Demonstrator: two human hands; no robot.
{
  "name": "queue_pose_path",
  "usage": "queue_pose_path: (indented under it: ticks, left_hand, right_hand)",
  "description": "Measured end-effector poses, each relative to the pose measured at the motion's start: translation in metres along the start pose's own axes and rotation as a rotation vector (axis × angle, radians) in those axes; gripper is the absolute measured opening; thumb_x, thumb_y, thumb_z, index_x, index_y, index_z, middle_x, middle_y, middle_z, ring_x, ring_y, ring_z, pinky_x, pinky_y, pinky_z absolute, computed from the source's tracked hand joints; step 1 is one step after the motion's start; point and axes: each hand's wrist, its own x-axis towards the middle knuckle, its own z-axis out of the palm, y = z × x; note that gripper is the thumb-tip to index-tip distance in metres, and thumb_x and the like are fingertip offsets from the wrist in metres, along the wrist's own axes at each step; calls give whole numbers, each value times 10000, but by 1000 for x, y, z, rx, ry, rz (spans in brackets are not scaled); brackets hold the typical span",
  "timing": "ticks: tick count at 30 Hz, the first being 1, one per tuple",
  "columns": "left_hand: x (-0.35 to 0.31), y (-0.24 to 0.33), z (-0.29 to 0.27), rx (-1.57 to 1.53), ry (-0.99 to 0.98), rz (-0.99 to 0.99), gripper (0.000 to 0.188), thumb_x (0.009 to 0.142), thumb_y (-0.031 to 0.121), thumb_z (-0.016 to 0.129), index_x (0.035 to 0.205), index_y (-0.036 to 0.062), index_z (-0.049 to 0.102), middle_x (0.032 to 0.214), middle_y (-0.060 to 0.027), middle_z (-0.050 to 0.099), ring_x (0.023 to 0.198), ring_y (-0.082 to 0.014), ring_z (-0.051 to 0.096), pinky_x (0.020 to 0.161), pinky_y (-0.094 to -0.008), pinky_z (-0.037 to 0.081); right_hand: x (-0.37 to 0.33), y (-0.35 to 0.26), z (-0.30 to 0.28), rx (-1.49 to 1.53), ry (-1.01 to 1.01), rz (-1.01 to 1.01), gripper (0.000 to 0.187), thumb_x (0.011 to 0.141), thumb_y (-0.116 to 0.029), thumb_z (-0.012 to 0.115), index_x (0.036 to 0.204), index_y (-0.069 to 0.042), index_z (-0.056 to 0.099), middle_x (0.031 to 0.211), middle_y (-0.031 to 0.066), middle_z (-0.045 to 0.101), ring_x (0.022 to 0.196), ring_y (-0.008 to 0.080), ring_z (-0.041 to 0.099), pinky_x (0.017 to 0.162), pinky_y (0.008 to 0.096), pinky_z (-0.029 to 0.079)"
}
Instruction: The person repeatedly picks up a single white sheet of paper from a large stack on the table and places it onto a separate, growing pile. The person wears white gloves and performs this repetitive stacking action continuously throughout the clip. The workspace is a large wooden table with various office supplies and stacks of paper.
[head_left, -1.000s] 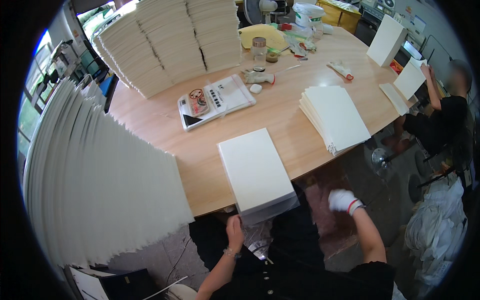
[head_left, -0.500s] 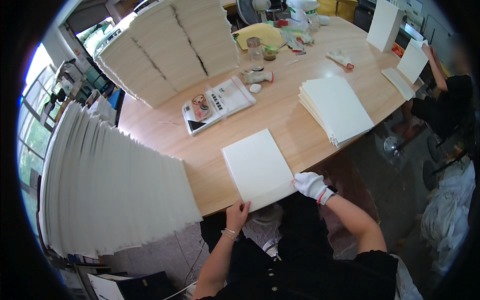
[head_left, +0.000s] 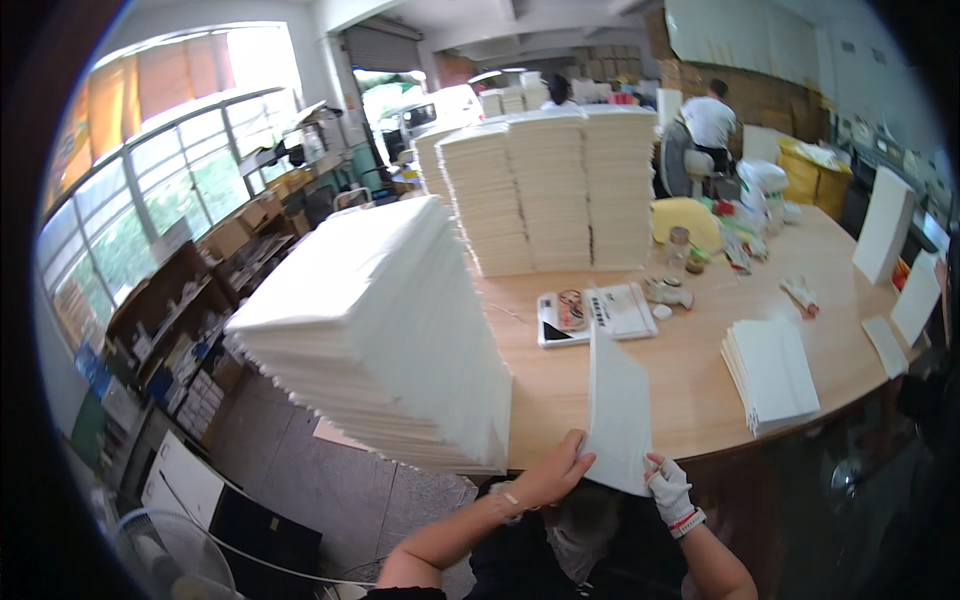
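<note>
A white paper pad (head_left: 620, 420), thin and rectangular, stands tilted up at the table's front edge. My bare left hand (head_left: 558, 470) grips its lower left edge, thumb against the pad. On the lower right corner, my right hand (head_left: 670, 490) is closed in a white glove with bare fingertips showing. To the left rises a tall stack of white sheets (head_left: 420, 340) with ragged edges. A shorter stack of white sheets (head_left: 775, 370) lies to the right on the table.
High stacks of sheets (head_left: 550, 190) stand at the back of the wooden table (head_left: 545, 400). Beyond the pad lie a white plastic packet (head_left: 622, 308), a glove (head_left: 668, 293) and a glass jar (head_left: 678, 247). Another glove (head_left: 800, 297) is farther right. A person (head_left: 708, 125) is in the background.
The pad lay flat at the table edge before; now it is tilted up between both hands. The view has swung up and left, showing more of the room.
</note>
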Motion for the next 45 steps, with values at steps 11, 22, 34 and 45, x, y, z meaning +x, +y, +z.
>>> queue_pose_path:
  ticks: [11,22,34,45]
  left_hand:
    - [-49,151,-319,-153,704,104,346,854,199,479,1109,-34,487,955,-98,591,806,-118,564,755,-237,433]
    - [-74,53,-347,-443,799,-274,442,835,190,407,1224,-19,424,1186,-108,487,1046,-157,465,876,-239,358]
    - [-82,38,-349,-304,768,-63,748,851,589,276,1245,-38,381,1254,-180,422,1169,-237,385,990,-338,254]
    - [-205,-221,-103,-1291,1185,-842,637,861,514,281,1325,85,199,1355,-125,233,1242,-264,238,994,-507,183]
  right_hand:
    - [76,-337,218,332,-584,-406,270,831,-139,482,1041,18,547,738,37,537,613,67,504,520,179,402]
    - [92,-330,269,-103,-651,-393,298,818,-217,491,576,-43,507,525,-4,462,424,49,421,381,213,384]
    - [93,-292,264,302,-553,-516,299,883,-191,434,1093,12,499,625,-2,474,500,63,457,486,199,396]
    - [107,7,199,-1038,-886,13,610,694,-394,594,1135,0,444,1138,230,480,1076,346,448,906,388,347]
